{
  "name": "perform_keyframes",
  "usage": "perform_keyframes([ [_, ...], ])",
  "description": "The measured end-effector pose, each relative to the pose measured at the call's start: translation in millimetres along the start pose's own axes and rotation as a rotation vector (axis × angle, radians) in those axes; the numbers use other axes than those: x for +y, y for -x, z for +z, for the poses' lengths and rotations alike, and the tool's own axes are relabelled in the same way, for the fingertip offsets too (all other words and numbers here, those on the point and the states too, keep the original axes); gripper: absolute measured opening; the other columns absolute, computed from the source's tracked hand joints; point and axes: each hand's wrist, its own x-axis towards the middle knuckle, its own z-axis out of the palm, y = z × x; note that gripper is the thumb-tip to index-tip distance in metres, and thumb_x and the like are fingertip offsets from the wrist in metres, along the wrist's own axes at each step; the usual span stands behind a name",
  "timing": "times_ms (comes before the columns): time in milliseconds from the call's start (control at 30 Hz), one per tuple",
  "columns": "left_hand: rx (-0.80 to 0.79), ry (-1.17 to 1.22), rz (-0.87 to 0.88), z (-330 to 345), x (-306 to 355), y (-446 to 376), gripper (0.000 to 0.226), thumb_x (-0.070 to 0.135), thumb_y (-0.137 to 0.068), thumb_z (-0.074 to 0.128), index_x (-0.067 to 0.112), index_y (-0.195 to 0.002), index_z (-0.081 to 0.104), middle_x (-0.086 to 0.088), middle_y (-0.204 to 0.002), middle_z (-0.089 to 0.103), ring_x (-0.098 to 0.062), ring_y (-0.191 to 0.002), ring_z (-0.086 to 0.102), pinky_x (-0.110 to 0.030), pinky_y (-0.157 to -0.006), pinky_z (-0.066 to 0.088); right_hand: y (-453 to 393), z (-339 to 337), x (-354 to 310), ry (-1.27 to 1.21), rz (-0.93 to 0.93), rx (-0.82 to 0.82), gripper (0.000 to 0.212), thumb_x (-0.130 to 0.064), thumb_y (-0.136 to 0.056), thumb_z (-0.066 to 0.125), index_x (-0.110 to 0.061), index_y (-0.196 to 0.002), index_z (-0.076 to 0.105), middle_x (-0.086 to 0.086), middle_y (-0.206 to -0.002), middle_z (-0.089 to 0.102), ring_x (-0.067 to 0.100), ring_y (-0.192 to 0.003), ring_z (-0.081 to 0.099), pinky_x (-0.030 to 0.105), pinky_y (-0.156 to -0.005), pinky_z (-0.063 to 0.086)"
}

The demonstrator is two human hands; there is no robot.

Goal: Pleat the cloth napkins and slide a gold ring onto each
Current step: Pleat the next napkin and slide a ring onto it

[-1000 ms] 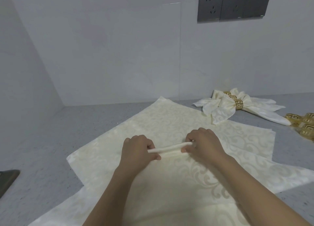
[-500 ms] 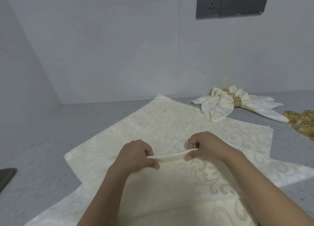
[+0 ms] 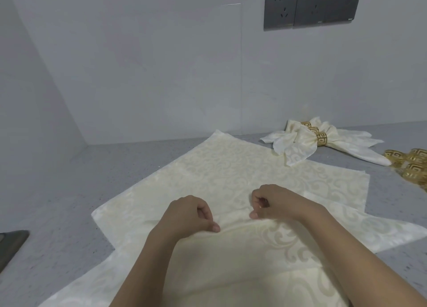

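Hands sitting lower than half a second ago: left hand (image 3: 188, 216) and right hand (image 3: 275, 202) now pinching the fold flat against the cream napkin (image 3: 231, 179) at centre. Finished ringed napkins (image 3: 307, 140) lying at 2 o'clock, spare gold rings (image 3: 413, 163) beyond. No legible writing.

Dim, even light; perhaps slight edge distortion.

Grey speckled countertop (image 3: 69, 191), pale wall tiles (image 3: 161, 75), dark socket panel (image 3: 312, 6) (upper right), dark object (image 3: 11, 244) at left edge
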Motion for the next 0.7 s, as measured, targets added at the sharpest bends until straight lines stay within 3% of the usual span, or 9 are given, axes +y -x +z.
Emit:
perform_keyframes([
  [100,0.007,-0.039,0.015,0,0,-1,0.032,0.045,-0.06,0.084,0.03,-0.077,0.062,0.013,-0.087,0.057,0.0,-0.077,0.05,-0.023,-0.075,0.04,0,0,-1,0.034,0.015,-0.003,0.021,-0.04,-0.08,0.07,-0.03,-0.087,0.053,-0.007,-0.096,0.047,0.01,-0.091,0.044,0.021,-0.077,0.035],
  [200,-0.065,-0.028,-0.042,-3,3,-2,0.042,0.045,-0.062,0.083,0.033,-0.088,0.053,0.012,-0.09,0.053,-0.012,-0.085,0.05,-0.025,-0.069,0.038,3,-3,-5,0.036,0.099,-0.043,0.038,-0.04,-0.082,0.068,-0.031,-0.114,0.05,-0.007,-0.102,0.043,0.016,-0.103,0.038,0.025,-0.084,0.031],
  [333,-0.093,-0.155,-0.014,-6,15,-1,0.034,0.039,-0.067,0.08,0.031,-0.07,0.048,0.013,-0.076,0.046,-0.007,-0.07,0.044,-0.022,-0.059,0.032,7,-5,-14,0.102,0.133,-0.043,0.02,-0.04,-0.083,0.066,-0.028,-0.094,0.053,-0.004,-0.096,0.049,0.017,-0.096,0.037,0.023,-0.074,0.028],
  [400,-0.018,-0.221,0.05,-5,24,2,0.038,0.037,-0.069,0.078,0.028,-0.064,0.042,0.011,-0.075,0.044,-0.009,-0.066,0.041,-0.022,-0.056,0.028,9,-3,-16,0.234,0.069,0.068,0.019,-0.041,-0.083,0.064,-0.027,-0.088,0.052,-0.005,-0.09,0.048,0.015,-0.093,0.038,0.025,-0.078,0.024],
  [500,0.149,-0.237,0.131,1,28,11,0.041,0.037,-0.072,0.076,0.028,-0.063,0.038,0.009,-0.077,0.045,-0.012,-0.067,0.042,-0.021,-0.057,0.025,20,4,-16,0.317,0.024,0.292,0.02,-0.041,-0.086,0.061,-0.024,-0.096,0.06,-0.008,-0.085,0.044,0.015,-0.093,0.04,0.027,-0.078,0.023],
  [600,0.207,-0.172,0.167,9,24,21,0.038,0.036,-0.075,0.074,0.027,-0.064,0.038,0.008,-0.074,0.049,-0.015,-0.071,0.046,-0.021,-0.057,0.025,37,17,-14,0.284,-0.037,0.436,0.018,-0.038,-0.088,0.06,-0.02,-0.09,0.06,-0.009,-0.079,0.048,0.016,-0.084,0.042,0.028,-0.07,0.023],
  [700,0.23,-0.11,0.165,15,20,34,0.033,0.037,-0.074,0.073,0.027,-0.065,0.042,0.009,-0.068,0.05,-0.012,-0.069,0.047,-0.022,-0.056,0.027,56,24,-13,0.176,-0.066,0.479,0.016,-0.038,-0.085,0.061,-0.023,-0.08,0.056,-0.008,-0.074,0.055,0.013,-0.078,0.045,0.022,-0.061,0.028],
])
